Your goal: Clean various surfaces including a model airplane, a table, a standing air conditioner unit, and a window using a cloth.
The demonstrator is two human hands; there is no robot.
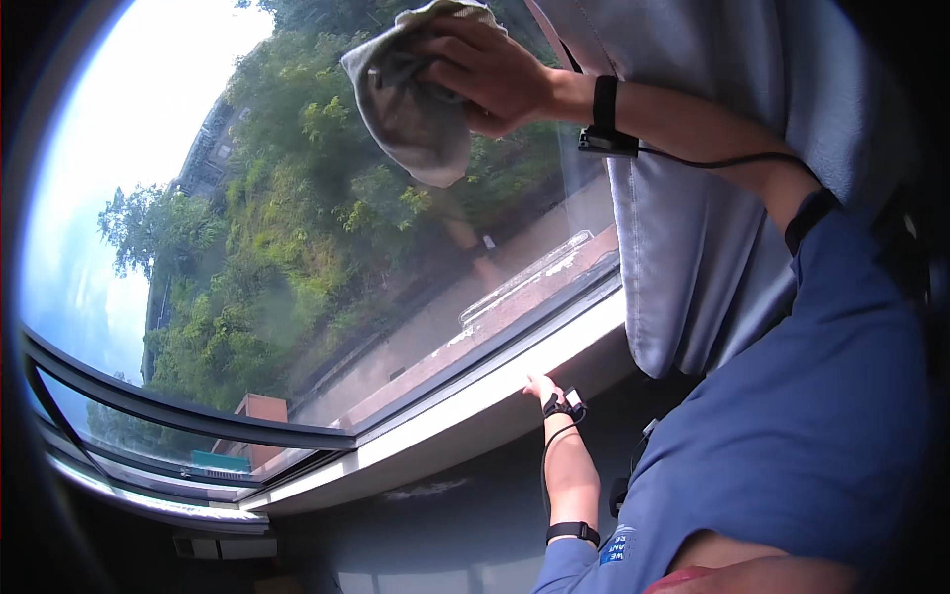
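Observation:
Up against the window pane (297, 287), my right hand (500, 79) is closed on a grey-green cleaning cloth (416, 139). The cloth is spread under the fingers, and its lower corner hangs below the palm. Lower down, my left hand (541, 388) rests at the edge of the white window sill (475, 391) with its fingers stretched out, seemingly holding nothing. Black straps with small devices and cables circle both wrists.
A grey-blue curtain (683, 228) hangs close to my right forearm. Dark window frame rails (198, 411) run along the lower left. A dark wall (426, 515) lies below the sill. Trees (327, 198) and a ledge show through the glass.

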